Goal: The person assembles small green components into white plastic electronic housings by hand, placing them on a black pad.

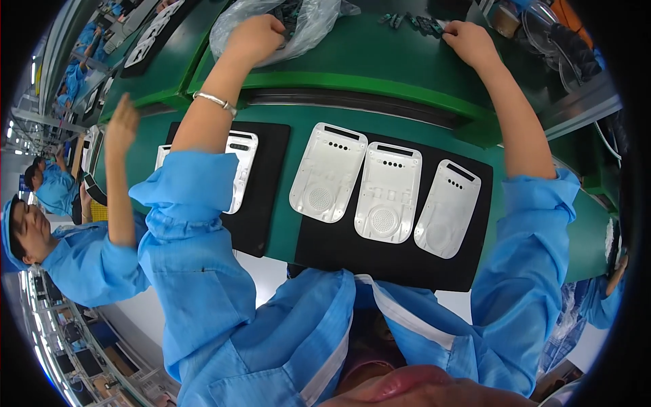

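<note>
My left hand (256, 41) is closed, its fingers curled at the mouth of a clear plastic bag (315, 30) on the raised green shelf. Small dark parts (288, 15) show inside the bag; what the fingers hold is hidden. On the same shelf, to the right, my right hand (469, 44) is pinched together beside a loose row of small black and teal parts (413, 24). Whatever lies between those fingertips is too small to name. Three white plastic housings, a left one (329, 169), a middle one (388, 190) and a right one (447, 209), lie nearer me on a black mat (325, 247).
A green shelf edge (366, 83) runs between my hands and the housings. Another black mat (268, 183) with white housings lies under my left forearm. At left a co-worker in blue (95, 254) raises an arm. Coiled dark tubing (573, 51) sits at far right.
</note>
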`<action>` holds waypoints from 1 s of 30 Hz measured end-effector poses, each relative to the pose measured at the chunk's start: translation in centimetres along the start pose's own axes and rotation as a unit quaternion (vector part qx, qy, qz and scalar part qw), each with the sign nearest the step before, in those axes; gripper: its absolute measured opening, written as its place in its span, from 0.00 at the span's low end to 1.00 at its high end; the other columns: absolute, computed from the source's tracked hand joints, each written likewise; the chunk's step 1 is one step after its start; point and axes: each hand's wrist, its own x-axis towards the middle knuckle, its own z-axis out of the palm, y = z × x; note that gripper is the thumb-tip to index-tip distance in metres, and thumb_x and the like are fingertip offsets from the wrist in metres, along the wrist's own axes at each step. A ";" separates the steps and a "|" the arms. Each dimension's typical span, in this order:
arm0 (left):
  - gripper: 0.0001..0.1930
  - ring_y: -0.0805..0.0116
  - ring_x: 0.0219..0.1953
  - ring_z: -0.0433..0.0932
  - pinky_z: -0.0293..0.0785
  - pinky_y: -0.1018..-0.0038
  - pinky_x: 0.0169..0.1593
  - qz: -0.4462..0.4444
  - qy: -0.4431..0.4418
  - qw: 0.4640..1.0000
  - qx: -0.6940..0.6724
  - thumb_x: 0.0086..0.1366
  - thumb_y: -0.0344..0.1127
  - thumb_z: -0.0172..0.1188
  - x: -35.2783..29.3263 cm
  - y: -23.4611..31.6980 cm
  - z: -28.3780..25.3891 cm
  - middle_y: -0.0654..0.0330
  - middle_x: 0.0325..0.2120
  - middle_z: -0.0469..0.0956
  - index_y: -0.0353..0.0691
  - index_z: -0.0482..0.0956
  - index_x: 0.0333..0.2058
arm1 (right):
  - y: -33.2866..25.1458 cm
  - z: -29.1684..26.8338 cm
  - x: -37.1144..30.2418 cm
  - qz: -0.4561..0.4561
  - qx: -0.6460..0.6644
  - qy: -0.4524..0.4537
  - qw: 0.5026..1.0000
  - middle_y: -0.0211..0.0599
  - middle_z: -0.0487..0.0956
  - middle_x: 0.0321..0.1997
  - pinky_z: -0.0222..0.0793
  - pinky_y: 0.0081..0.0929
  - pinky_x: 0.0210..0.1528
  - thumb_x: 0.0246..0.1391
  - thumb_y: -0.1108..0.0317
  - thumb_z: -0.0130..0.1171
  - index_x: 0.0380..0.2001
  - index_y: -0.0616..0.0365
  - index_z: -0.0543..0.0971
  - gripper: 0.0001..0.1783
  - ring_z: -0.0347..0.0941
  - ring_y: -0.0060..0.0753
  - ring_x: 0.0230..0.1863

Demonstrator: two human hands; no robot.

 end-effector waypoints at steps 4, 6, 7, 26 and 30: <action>0.13 0.61 0.40 0.79 0.72 0.71 0.46 -0.019 0.144 0.981 -0.127 0.55 0.34 0.59 0.7 -0.4 1.4 0.56 0.35 0.80 0.40 0.76 0.41 | 1.0 -0.5 -0.6 -0.018 0.007 -0.005 1.000 0.44 0.80 0.37 0.71 0.39 0.45 0.47 0.65 0.55 0.37 0.53 0.80 0.14 0.76 0.47 0.41; 0.15 0.59 0.41 0.79 0.72 0.69 0.46 0.038 0.130 0.984 -0.113 0.56 0.34 0.59 1.3 0.0 2.0 0.54 0.37 0.80 0.40 0.75 0.43 | 0.6 -1.2 -1.7 -0.019 0.064 0.016 0.998 0.44 0.79 0.38 0.70 0.39 0.46 0.45 0.68 0.53 0.40 0.53 0.80 0.16 0.75 0.48 0.41; 0.16 0.57 0.42 0.78 0.72 0.67 0.46 0.037 0.136 0.988 -0.070 0.56 0.34 0.58 1.4 0.1 2.4 0.53 0.38 0.80 0.40 0.75 0.45 | 0.5 -1.5 -2.4 -0.023 0.077 0.027 0.996 0.42 0.81 0.38 0.72 0.32 0.46 0.48 0.70 0.54 0.43 0.53 0.79 0.17 0.77 0.41 0.40; 0.14 0.49 0.40 0.77 0.72 0.61 0.46 0.020 0.229 0.971 -0.062 0.55 0.38 0.58 -0.8 -0.3 2.6 0.50 0.35 0.79 0.42 0.79 0.41 | -1.8 -6.0 -10.9 -0.052 0.135 -0.041 0.989 0.43 0.79 0.42 0.70 0.30 0.48 0.49 0.72 0.51 0.39 0.62 0.78 0.14 0.76 0.46 0.41; 0.16 0.62 0.38 0.79 0.73 0.71 0.44 0.004 0.237 0.951 -0.198 0.56 0.38 0.61 -1.6 0.0 2.3 0.55 0.35 0.81 0.39 0.79 0.43 | -0.9 -5.4 -11.3 -0.115 0.081 -0.022 0.990 0.42 0.78 0.45 0.70 0.32 0.50 0.50 0.74 0.52 0.42 0.59 0.78 0.14 0.75 0.46 0.44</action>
